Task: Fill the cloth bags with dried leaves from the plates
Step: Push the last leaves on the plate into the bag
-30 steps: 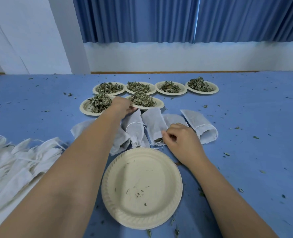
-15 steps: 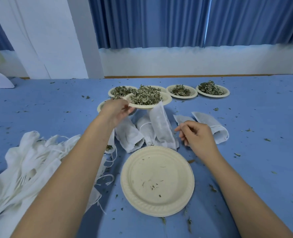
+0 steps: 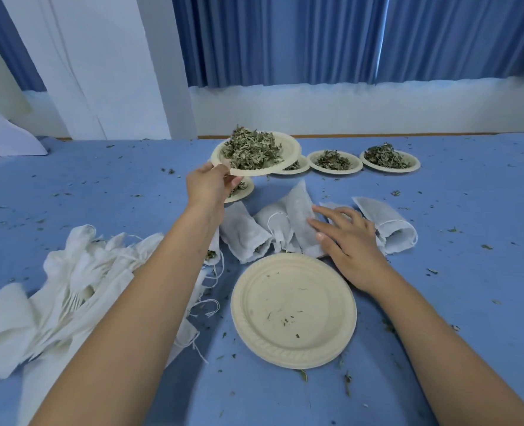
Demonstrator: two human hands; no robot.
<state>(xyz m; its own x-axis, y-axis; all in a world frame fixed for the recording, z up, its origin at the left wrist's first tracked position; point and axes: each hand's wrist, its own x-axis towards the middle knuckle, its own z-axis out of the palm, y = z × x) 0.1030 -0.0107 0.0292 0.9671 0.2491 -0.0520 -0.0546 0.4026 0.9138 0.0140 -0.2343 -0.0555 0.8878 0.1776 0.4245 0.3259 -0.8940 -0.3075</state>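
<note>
My left hand [image 3: 209,186] grips the near rim of a paper plate [image 3: 288,149] heaped with dried leaves [image 3: 250,149] and holds it in the air above the blue table. My right hand [image 3: 348,241] lies with fingers straight on a row of filled white cloth bags [image 3: 245,235], its fingertips on the middle bag [image 3: 299,207]. Another filled bag [image 3: 386,221] lies to the right of that hand. An empty paper plate [image 3: 294,309] with a few crumbs sits in front of me.
Two more plates of leaves [image 3: 336,162] [image 3: 389,160] stand at the back, and others are partly hidden behind the lifted plate. A heap of empty white bags [image 3: 55,299] lies at the left. Leaf crumbs are scattered over the blue tablecloth [image 3: 469,272].
My left hand has lifted the leaf plate off the table and raised it. My right hand has opened from a pinch and settled flat on the bags.
</note>
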